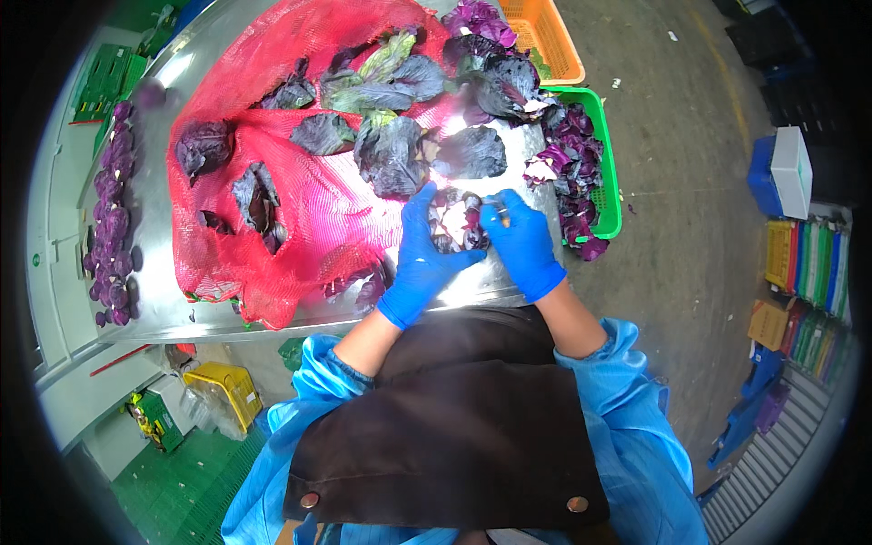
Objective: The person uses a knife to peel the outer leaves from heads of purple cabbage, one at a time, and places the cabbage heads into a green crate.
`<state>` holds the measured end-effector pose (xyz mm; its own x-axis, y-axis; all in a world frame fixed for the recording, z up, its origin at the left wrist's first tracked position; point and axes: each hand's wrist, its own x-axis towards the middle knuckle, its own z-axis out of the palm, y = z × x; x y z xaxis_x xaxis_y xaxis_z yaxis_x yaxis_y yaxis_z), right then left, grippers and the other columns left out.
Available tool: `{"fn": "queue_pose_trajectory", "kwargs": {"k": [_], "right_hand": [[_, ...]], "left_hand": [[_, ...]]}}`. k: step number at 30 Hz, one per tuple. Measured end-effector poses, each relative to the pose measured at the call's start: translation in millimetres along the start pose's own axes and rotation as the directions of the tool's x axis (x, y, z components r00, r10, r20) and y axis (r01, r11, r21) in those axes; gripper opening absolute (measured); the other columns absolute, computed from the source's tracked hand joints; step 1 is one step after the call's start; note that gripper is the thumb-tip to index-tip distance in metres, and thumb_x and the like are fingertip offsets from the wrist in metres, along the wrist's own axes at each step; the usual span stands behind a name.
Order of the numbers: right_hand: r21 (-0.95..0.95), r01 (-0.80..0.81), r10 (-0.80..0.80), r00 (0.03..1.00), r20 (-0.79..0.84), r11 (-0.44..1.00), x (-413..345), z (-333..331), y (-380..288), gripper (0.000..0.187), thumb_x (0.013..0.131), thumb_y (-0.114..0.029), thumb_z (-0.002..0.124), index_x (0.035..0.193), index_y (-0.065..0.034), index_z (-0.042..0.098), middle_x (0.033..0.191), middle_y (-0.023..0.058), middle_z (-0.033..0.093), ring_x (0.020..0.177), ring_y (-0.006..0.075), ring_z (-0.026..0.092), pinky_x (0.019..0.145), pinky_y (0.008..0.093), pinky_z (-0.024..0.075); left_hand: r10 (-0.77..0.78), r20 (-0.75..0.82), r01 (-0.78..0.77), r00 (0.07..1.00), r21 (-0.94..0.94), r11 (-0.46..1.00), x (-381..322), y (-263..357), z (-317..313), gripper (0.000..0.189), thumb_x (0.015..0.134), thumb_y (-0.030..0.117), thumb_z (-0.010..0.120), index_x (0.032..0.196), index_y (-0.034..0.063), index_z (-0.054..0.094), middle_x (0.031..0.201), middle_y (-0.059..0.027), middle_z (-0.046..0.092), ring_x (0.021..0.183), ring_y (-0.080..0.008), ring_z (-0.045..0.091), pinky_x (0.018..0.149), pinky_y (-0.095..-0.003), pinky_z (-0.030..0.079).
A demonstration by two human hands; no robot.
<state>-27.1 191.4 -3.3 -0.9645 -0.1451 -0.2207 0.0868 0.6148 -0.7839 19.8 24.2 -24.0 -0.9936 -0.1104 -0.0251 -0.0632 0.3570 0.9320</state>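
Observation:
A red cabbage (452,219) rests on the steel table, its pale cut stem facing up. My left hand (428,255), in a blue glove, is wrapped around the cabbage from its left and near side. On the other side my right hand (521,242), gloved too, grips a small knife (505,219) close to the cabbage. Most of the knife is hidden by my fingers. Just beyond my hands, dark outer leaves (390,155) lie loose on a red mesh sack (272,139).
A green crate (612,170) full of purple leaves stands at the table's right edge, near an orange crate (569,51). Several trimmed cabbages (112,214) line the left of the steel table (153,272). One dark cabbage (204,146) sits on the sack.

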Motion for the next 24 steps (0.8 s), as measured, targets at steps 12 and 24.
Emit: {"fn": "queue_pose_trajectory", "kwargs": {"k": [12, 24], "right_hand": [[0.063, 0.387, -0.389, 0.921, 0.023, 0.92, 3, -20, 18, 0.057, 0.085, -0.038, 0.072, 0.129, -0.0046, 0.057, 0.115, 0.0212, 0.065, 0.09, 0.0305, 0.069, 0.079, 0.0396, 0.0539], [-0.245, 0.163, -0.083, 0.948, 0.308, 0.956, 28, -38, -6, 0.055, 0.09, -0.055, 0.056, 0.122, -0.0112, 0.063, 0.095, 0.0223, 0.068, 0.091, 0.0369, 0.067, 0.074, 0.045, 0.0531]], "left_hand": [[0.063, 0.354, 0.039, 0.933, -0.275, 0.961, 15, 0, -20, 0.108, 0.061, 0.001, 0.085, 0.151, 0.007, 0.026, 0.15, -0.0115, 0.035, 0.139, -0.0247, 0.035, 0.113, -0.0399, 0.033], [0.078, 0.28, -0.087, 0.957, 0.023, 0.996, 16, 9, -2, 0.12, 0.061, 0.028, 0.092, 0.151, -0.0035, 0.019, 0.149, -0.0221, 0.032, 0.138, -0.0323, 0.034, 0.115, -0.0399, 0.029]]}}
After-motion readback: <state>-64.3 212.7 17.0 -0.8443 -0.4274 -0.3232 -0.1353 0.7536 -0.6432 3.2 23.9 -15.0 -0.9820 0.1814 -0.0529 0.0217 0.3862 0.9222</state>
